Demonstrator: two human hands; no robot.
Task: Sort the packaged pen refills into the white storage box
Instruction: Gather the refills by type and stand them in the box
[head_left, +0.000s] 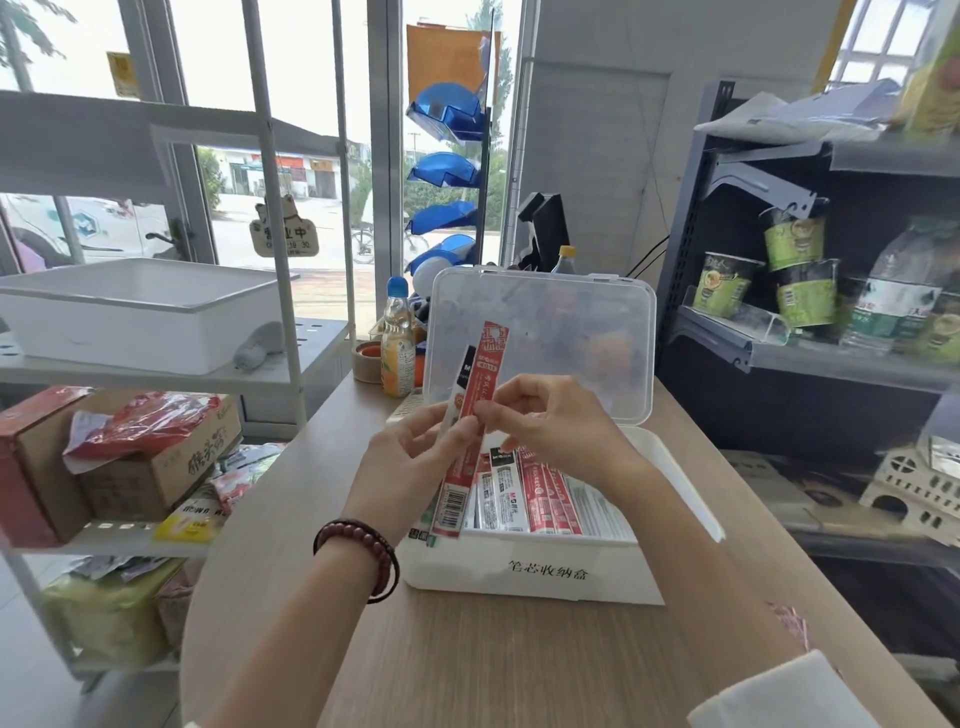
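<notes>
Far left, a white rack (317, 338) with a cardboard box (171, 467); next to it, on the wooden table (519, 665), an orange drink bottle (397, 353). Left hand (410, 457), fingers curled round the lower part of 2 refill packs: red pack (487, 369) in front, white-and-black pack (464, 374) behind; long axes near upright, tops leaning right. Right hand (545, 421) pinching the red pack at mid-length, probably to draw it free. Just below both hands, the white storage box (519, 571), clear lid (540, 338) raised, filed packs (524, 499) lying front to back; right hand nearer. Far right, a dark shelf (831, 364) of cup noodles (795, 244).
</notes>
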